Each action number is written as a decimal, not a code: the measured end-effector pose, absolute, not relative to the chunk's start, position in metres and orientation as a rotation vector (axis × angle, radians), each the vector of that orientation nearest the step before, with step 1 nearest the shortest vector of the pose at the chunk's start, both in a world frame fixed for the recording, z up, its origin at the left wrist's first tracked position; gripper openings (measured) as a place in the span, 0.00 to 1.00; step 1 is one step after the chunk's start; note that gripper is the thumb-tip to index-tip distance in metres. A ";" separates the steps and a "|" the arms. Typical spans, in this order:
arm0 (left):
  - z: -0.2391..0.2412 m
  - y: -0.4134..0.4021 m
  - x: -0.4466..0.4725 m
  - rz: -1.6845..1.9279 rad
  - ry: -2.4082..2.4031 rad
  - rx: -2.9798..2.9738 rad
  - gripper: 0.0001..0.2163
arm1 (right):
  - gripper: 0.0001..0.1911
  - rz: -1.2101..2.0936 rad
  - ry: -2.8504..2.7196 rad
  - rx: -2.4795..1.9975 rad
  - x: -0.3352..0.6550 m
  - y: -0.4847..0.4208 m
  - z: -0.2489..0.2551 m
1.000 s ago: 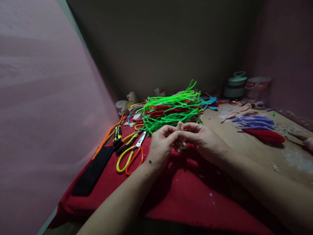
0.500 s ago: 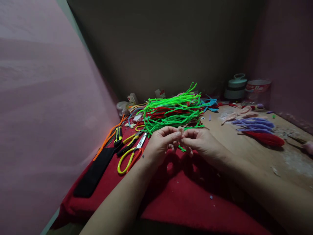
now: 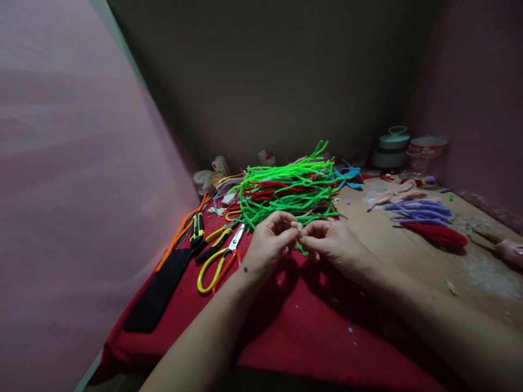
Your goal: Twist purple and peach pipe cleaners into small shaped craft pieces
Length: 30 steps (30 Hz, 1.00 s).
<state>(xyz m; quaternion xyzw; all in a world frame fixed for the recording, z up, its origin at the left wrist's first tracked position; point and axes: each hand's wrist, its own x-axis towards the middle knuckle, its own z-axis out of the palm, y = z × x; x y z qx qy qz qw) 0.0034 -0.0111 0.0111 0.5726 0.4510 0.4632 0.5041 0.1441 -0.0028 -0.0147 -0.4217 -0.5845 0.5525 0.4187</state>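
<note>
My left hand [image 3: 271, 238] and my right hand [image 3: 332, 239] meet over the red cloth, thumbs and fingertips pinched close together. Between them is a small pale pink piece of pipe cleaner [image 3: 298, 225], mostly covered by the fingers. Just behind the hands lies a big heap of green pipe cleaners [image 3: 286, 204] with red pipe cleaners [image 3: 272, 190] among them. A short green end [image 3: 302, 250] shows just below the fingertips. Left of my left hand rest scissors [image 3: 212, 274] with yellow and red handles.
Pliers [image 3: 214, 246], a utility knife [image 3: 198, 228], a flat black piece [image 3: 157, 296] and orange pipe cleaners [image 3: 180, 234] lie left. Purple pipe cleaners [image 3: 423, 211] and a red bundle [image 3: 437, 236] lie right. Another person's hand [image 3: 511, 250] holds a thin tool at the right edge.
My hands stay together, with small shifts of the fingers around the pale piece. The whole view has shifted slightly. The other person's hand shows more at the right edge.
</note>
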 end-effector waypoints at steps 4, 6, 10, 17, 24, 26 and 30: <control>0.015 -0.010 -0.003 0.934 1.141 1.754 0.07 | 0.04 1.331 -1.580 -1.163 0.144 0.000 -0.018; 0.016 -0.010 -0.008 0.866 1.185 1.955 0.06 | 0.03 1.335 -1.615 -1.170 0.145 0.000 -0.020; 0.018 -0.010 -0.015 0.821 1.211 2.152 0.06 | 0.02 1.391 -1.627 -1.172 0.145 -0.001 -0.018; 0.016 -0.013 -0.020 0.775 1.188 2.473 0.06 | 0.03 1.467 -1.657 -1.172 0.144 -0.004 -0.009; 0.021 -0.017 -0.025 0.455 1.166 2.832 0.10 | 0.05 1.304 -1.817 -1.173 0.147 -0.002 -0.015; 0.022 -0.017 -0.025 0.384 1.167 2.847 0.11 | 0.05 1.217 -1.876 -1.147 0.147 -0.002 -0.017; 0.021 -0.017 -0.025 0.364 1.183 2.831 0.09 | 0.06 1.078 -1.956 -1.102 0.147 -0.003 -0.022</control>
